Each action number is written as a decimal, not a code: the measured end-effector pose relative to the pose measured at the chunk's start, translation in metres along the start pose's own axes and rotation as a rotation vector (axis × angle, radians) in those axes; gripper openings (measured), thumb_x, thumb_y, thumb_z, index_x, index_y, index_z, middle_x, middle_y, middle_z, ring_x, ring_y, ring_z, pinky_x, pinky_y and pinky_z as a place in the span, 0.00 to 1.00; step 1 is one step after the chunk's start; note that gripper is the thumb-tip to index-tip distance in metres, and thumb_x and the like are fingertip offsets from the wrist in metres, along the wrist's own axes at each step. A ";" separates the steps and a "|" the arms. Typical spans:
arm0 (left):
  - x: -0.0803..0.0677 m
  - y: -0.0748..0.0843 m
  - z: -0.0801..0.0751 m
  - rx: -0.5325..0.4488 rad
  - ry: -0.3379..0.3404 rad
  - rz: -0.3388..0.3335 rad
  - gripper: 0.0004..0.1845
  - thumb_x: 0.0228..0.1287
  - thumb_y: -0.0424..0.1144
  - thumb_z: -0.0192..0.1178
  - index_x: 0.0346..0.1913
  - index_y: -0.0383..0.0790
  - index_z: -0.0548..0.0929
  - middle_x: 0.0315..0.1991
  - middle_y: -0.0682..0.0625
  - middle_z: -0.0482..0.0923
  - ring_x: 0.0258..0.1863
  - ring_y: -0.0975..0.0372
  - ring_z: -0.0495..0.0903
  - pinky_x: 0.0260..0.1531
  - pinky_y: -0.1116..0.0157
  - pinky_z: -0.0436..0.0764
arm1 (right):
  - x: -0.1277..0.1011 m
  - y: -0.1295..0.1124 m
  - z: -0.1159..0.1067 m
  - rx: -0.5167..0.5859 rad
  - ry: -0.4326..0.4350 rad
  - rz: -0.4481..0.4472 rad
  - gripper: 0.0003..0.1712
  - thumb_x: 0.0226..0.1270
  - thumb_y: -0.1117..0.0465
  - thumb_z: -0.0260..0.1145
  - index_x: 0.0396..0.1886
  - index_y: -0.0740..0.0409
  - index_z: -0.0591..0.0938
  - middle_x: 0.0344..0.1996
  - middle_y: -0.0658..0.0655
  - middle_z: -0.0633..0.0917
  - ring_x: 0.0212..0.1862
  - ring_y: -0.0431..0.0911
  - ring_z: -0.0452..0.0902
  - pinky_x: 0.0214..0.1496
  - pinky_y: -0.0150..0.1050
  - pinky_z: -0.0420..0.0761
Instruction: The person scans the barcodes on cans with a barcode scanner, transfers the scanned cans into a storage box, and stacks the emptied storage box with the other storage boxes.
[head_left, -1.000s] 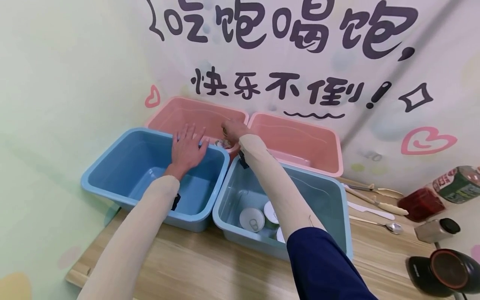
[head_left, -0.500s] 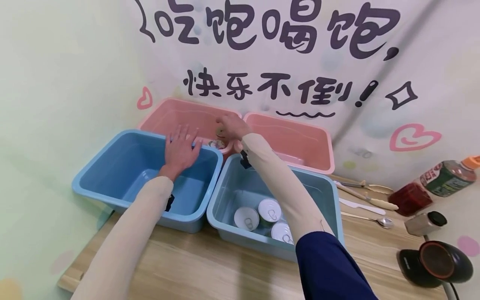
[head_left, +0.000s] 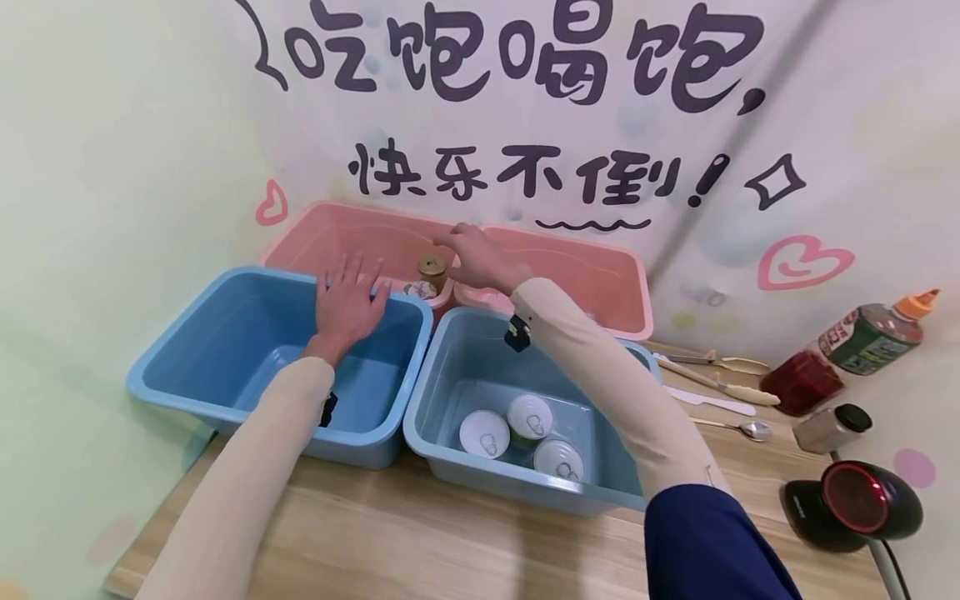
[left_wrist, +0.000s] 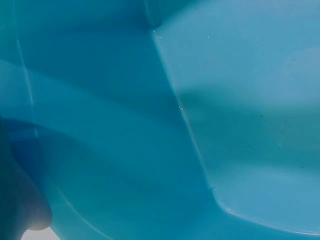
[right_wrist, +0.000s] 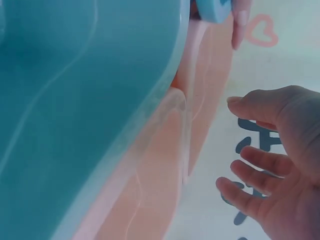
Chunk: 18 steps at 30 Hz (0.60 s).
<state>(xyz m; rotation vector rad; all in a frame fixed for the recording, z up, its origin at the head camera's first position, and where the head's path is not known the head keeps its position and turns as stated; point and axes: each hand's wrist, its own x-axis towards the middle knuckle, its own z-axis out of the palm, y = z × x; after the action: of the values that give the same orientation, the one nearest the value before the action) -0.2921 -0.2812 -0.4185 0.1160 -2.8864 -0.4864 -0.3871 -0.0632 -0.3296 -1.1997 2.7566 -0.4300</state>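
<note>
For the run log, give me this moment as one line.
left hand: open, resting on blue bin rim | right hand: open, empty, beside gold-lidded jar in pink bin | three cans in teal bin

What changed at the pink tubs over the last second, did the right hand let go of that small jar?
Yes. The right hand released the gold-lidded jar, which now stands in the left pink tub, and lifted away with open fingers. The left hand stayed flat on the blue tub's rim; the three cans did not move.

Bright, even light; wrist views perhaps blurred
</note>
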 end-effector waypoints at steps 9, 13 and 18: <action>0.000 0.002 0.000 -0.007 0.014 -0.002 0.33 0.77 0.56 0.38 0.79 0.47 0.56 0.82 0.40 0.44 0.81 0.44 0.39 0.76 0.38 0.35 | -0.054 0.009 -0.015 0.073 0.075 -0.015 0.36 0.65 0.61 0.69 0.73 0.53 0.71 0.67 0.59 0.73 0.64 0.53 0.70 0.63 0.45 0.79; 0.000 0.002 0.000 -0.003 0.017 0.003 0.33 0.77 0.56 0.38 0.79 0.46 0.57 0.81 0.40 0.45 0.81 0.43 0.40 0.76 0.37 0.38 | -0.077 0.010 -0.023 0.079 0.088 -0.003 0.37 0.64 0.59 0.72 0.72 0.51 0.72 0.70 0.57 0.72 0.68 0.51 0.69 0.67 0.47 0.77; 0.000 0.002 0.001 -0.001 0.019 0.008 0.32 0.78 0.55 0.38 0.78 0.46 0.57 0.81 0.39 0.45 0.81 0.43 0.40 0.76 0.37 0.39 | -0.107 0.008 -0.030 0.102 0.059 0.006 0.39 0.60 0.58 0.75 0.71 0.49 0.72 0.68 0.56 0.75 0.59 0.51 0.76 0.57 0.45 0.82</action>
<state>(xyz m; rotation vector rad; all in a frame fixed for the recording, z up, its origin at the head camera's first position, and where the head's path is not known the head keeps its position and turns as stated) -0.2921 -0.2793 -0.4187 0.1090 -2.8665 -0.4826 -0.3263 0.0264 -0.3056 -1.1732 2.7483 -0.6076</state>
